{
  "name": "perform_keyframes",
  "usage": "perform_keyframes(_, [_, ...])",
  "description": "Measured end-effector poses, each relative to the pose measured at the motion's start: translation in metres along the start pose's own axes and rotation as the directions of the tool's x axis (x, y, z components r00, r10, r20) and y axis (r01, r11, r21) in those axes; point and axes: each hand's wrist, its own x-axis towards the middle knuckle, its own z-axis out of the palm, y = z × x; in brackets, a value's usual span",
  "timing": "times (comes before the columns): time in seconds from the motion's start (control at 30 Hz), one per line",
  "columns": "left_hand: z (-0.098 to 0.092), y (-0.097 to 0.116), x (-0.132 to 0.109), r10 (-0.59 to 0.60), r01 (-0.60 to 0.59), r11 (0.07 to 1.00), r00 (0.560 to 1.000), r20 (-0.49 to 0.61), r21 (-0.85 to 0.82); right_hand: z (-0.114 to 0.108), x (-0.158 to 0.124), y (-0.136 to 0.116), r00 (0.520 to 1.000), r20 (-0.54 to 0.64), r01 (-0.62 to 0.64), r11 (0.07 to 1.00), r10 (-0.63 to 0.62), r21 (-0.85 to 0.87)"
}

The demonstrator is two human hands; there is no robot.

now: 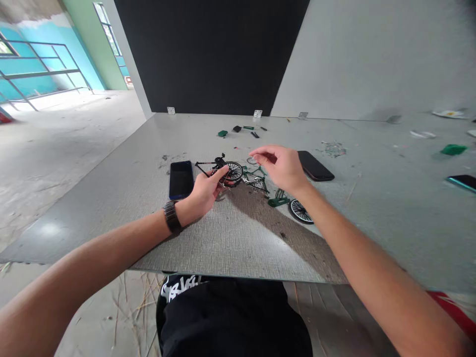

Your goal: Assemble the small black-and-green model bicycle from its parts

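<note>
My left hand (206,191), with a dark watch on the wrist, is closed around a black miniature bicycle frame (204,167). A small spoked wheel (235,171) shows at the frame's right end, beside my thumb. My right hand (278,166) is raised to the right, thumb and fingertips pressed together; anything between them is too small to make out. Just below those fingertips is a small thin ring (252,160). Between and below the hands lie green miniature frame parts (256,177). Nearer my right forearm are a green piece (278,200) and another small wheel (300,212), partly covered by the arm.
A dark phone (181,179) lies left of my left hand, and another phone (316,166) lies behind my right hand. Small green and black pieces (237,129) sit near the black panel (211,54). At far right are a green scrap (453,149) and a third phone (463,182).
</note>
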Motion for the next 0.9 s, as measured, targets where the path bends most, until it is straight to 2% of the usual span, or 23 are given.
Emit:
perform_keyframes(0.13, [0.0, -0.001, 0.0, 0.016, -0.016, 0.999, 1.0, 0.015, -0.041, 0.011, -0.004, -0.024, 0.995, 0.019, 0.096, 0.977, -0.101, 0.189])
perform_keyframes(0.4, [0.0, -0.002, 0.001, 0.016, -0.014, 0.999, 0.999, 0.042, -0.05, 0.016, -0.007, -0.031, 0.985, 0.097, 0.13, 0.979, -0.146, 0.156])
perform_keyframes(0.9, [0.001, -0.003, -0.002, 0.074, -0.079, 0.994, 0.995, 0.064, 0.073, 0.017, -0.015, -0.047, 0.962, 0.195, 0.22, 0.964, -0.19, -0.148])
